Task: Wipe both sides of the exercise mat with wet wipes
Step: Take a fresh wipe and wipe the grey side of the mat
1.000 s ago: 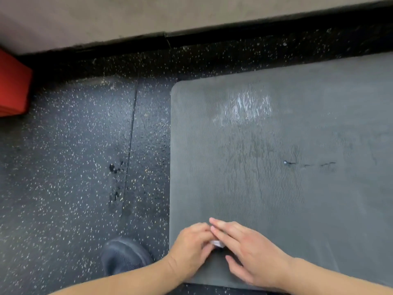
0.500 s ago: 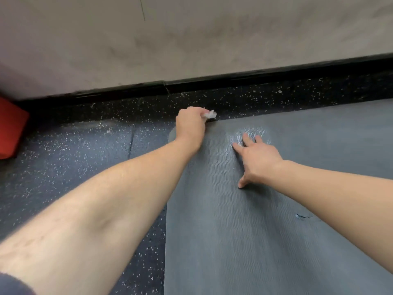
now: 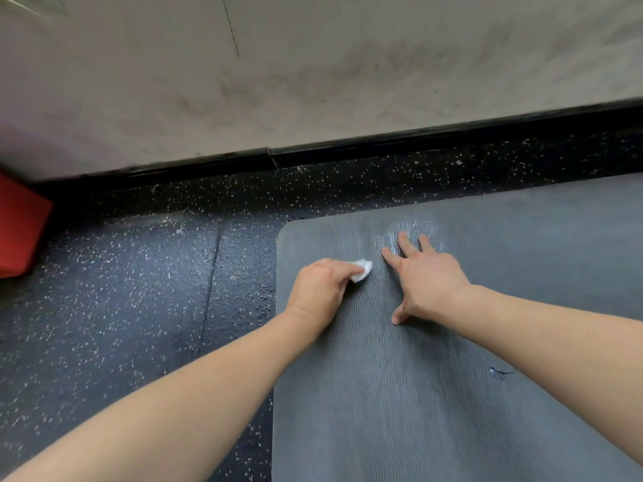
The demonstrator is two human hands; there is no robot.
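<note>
A pale, scuffed wall point(image 3: 348, 71) fills the top of the view, and a black baseboard point(image 3: 382, 144) runs along its foot. Below it lies the floor point(image 3: 121, 290), black rubber flecked with white, with a straight seam running toward the wall. On that floor the grey exercise mat point(image 3: 435, 394) is spread flat, its ribbed face up; it takes up the lower right of the view, its far left corner is rounded, its far edge lies near the baseboard with a strip of floor between, and its left edge runs down to the bottom of the view. A red block point(image 3: 21, 231) sits on the floor at the far left, against the wall. Two bare forearms reach in from the bottom edge. The right hand point(image 3: 426, 276) rests palm down on the mat near its far edge, fingers straight and spread, thumb stretched back toward the person, holding nothing; the fingertips lie on a shiny wet patch point(image 3: 414, 231) of the mat. The left hand point(image 3: 322, 287) is just beside it, toward the mat's left edge, fingers curled around a small white wipe point(image 3: 362, 270) that it holds down on the mat; a crumpled tip of the wipe sticks out between the two hands. A small dark nick point(image 3: 501, 372) marks the mat beside the right forearm.
</note>
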